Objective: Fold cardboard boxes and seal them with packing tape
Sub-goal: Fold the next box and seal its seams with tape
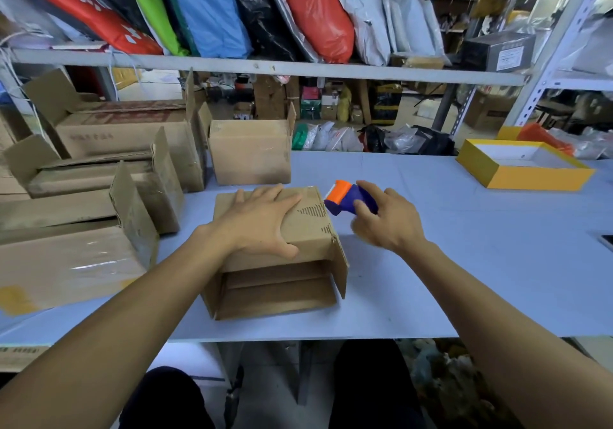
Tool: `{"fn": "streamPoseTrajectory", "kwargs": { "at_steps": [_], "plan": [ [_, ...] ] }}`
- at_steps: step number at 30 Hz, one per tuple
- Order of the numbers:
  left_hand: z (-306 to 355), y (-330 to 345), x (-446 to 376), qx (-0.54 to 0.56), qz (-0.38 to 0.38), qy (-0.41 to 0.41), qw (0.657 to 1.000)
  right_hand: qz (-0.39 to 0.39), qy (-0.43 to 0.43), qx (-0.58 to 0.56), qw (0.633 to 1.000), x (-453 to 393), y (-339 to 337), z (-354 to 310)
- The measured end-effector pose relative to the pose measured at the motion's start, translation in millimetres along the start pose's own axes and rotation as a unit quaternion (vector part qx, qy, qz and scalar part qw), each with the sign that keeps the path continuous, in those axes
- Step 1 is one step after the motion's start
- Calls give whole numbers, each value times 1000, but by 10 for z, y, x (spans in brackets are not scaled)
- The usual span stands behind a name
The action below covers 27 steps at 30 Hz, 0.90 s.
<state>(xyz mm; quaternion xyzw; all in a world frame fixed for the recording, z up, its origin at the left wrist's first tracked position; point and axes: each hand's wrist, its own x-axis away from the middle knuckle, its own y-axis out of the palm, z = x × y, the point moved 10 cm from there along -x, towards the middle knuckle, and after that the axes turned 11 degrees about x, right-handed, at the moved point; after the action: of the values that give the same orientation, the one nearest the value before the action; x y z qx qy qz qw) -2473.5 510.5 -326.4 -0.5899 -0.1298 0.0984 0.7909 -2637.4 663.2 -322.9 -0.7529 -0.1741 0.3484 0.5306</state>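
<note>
1. My left hand (262, 221) is pressing flat on top of the cardboard box (275, 249), fingers spread and straight, thumb hanging over the near top edge.
2. The box is lying on its side mid-bench (464, 262), its open end facing me, one flap sticking out at the near right.
3. My right hand (386, 219) is gripping the tape dispenser (345, 198), fingers curled round its blue body; the orange end is pointing left at the box.
4. Key relation: the dispenser is sitting just right of the box's far right top corner, close to touching; can't tell if tape is already on it.
5. The box's long axis is running left-right; I'm judging the next pull as going leftward across the top.
6. Finished open boxes (250, 156) are stacking up far left.
</note>
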Motion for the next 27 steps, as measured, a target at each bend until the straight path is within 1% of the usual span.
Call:
{"fn": "streamPoseTrajectory", "kwargs": {
  "at_steps": [3,6,9,11,12,14,16,19,20,27],
  "plan": [
    [22,-58,-21,15,24,12,1000,-1,-9,-40,999,79,-64,33],
    [12,-37,-10,44,15,15,999,-1,-35,-103,994,132,-132,24],
    [10,-96,-10,98,48,8,994,-10,-72,-165,984,134,-185,-19],
    [87,-144,-27,152,79,36,985,-22,-101,-200,974,124,-212,-65],
    [142,-145,-35,194,82,57,976,-26,-117,-210,970,124,-229,-109],
    [240,-159,-53,251,91,86,960,-25,-143,-205,968,142,-264,-193],
    [214,-199,-80,304,114,78,942,-23,-161,-180,970,166,-258,-277],
    [192,-227,-119,409,122,67,902,-19,-172,-168,971,205,-233,-340],
    [200,-228,-127,425,124,66,894,-18,-173,-172,970,217,-223,-347],
    [195,-203,-182,476,139,45,867,-19,-173,-176,969,227,-185,-353]
  ]
}}
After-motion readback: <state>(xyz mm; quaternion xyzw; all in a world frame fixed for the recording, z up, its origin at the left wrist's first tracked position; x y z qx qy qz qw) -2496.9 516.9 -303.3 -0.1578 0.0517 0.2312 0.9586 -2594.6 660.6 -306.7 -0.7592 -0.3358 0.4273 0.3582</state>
